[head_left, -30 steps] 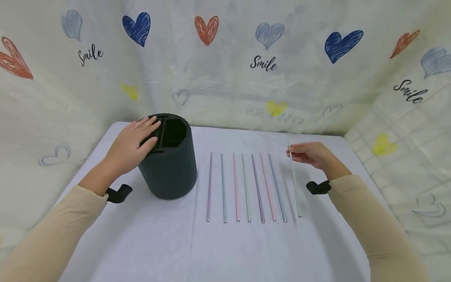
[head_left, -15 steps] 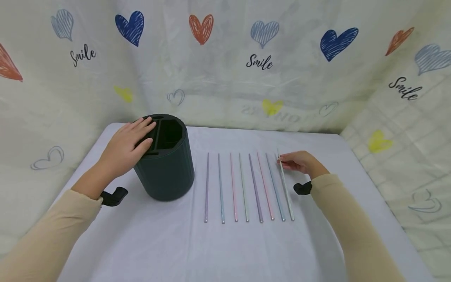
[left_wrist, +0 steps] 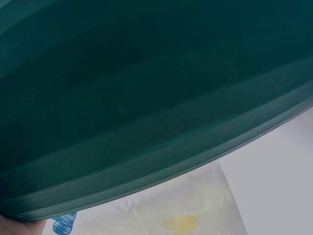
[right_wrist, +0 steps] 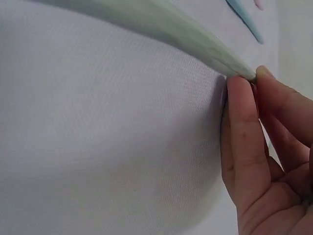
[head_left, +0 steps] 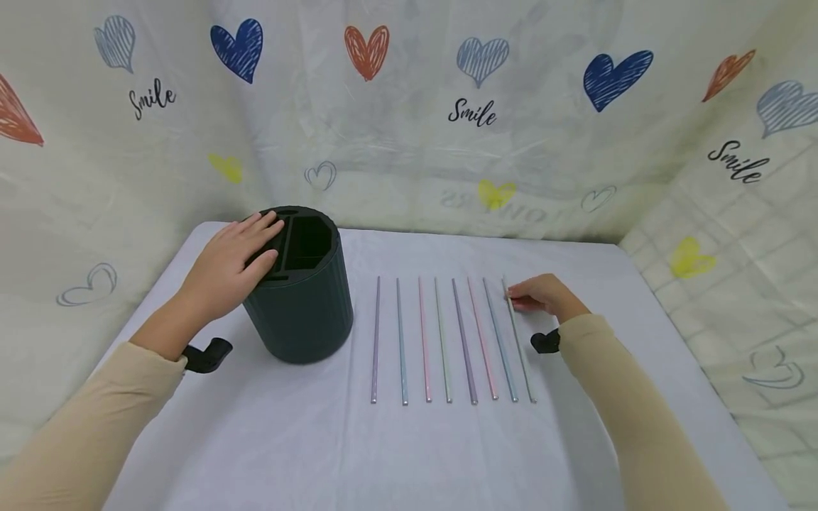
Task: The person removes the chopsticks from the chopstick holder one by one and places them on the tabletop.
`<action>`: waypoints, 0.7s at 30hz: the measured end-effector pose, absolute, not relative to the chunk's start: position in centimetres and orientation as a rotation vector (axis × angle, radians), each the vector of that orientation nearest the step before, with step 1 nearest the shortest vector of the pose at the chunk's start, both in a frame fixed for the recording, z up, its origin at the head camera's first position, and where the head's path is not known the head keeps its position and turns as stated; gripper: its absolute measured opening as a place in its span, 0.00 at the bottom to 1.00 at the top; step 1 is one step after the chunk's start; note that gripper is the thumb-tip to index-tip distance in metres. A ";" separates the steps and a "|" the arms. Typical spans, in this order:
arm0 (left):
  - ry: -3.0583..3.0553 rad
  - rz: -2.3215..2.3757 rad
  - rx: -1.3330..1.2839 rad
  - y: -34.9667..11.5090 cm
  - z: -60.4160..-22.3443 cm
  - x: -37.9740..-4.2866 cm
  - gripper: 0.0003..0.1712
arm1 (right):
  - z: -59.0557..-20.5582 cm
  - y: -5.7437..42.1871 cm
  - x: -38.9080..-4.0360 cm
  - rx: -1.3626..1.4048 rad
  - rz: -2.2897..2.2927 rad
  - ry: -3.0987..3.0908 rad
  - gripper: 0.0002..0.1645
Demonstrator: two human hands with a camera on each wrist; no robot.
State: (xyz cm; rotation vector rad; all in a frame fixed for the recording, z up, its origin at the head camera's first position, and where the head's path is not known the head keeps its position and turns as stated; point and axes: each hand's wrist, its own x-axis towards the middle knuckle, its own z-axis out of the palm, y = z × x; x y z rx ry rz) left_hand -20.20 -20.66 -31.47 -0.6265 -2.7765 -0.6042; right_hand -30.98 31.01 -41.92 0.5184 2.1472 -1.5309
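My left hand (head_left: 225, 268) rests on the top of a dark green round pen holder (head_left: 300, 319), fingers spread straight over its left side. The holder has divided compartments, and its ribbed wall fills most of the left wrist view. At the right end of a row of slim pastel sticks, my right hand (head_left: 544, 295) pinches the upper end of a pale green stick (head_left: 521, 348) between thumb and fingers. In the right wrist view the green stick (right_wrist: 171, 29) runs close over the cloth from the fingertips. A light blue stick (head_left: 500, 341) lies just left of it.
Several more sticks in pink, purple (head_left: 464, 341), green and blue lie roughly parallel on the white tablecloth (head_left: 409, 454). A curtain (head_left: 409, 142) printed with hearts hangs behind the table and along both sides.
My right hand has moved left and down with the green stick, bringing it beside the blue one at the row's right end. The left hand stays on the pen holder.
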 end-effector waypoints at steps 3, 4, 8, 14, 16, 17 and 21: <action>-2.777 -0.607 -0.628 -20.6 -31.5 -20.3 0.31 | -42.3 31.1 -31.1 0.501 -1.495 2.234 0.04; -2.777 -0.610 -0.629 -20.6 -31.5 -20.3 0.31 | -42.4 31.1 -31.1 0.493 -1.482 2.263 0.04; -2.778 -0.625 -0.630 -20.6 -31.6 -20.7 0.31 | -42.1 31.4 -31.2 0.456 -1.434 2.413 0.14; -2.866 -0.639 -0.594 -21.1 -31.2 -20.8 0.32 | -39.6 31.2 -29.7 0.330 -1.525 2.565 0.27; -2.901 -0.658 -0.572 -21.1 -30.7 -20.5 0.33 | -38.3 30.8 -28.9 0.277 -1.511 2.653 0.27; -2.906 -0.673 -0.563 -21.0 -30.4 -20.4 0.33 | -37.6 30.5 -28.5 0.252 -1.508 2.694 0.27; -2.797 -0.750 -0.578 -19.0 -29.7 -19.8 0.33 | -35.2 28.9 -26.6 0.148 -1.581 2.823 0.27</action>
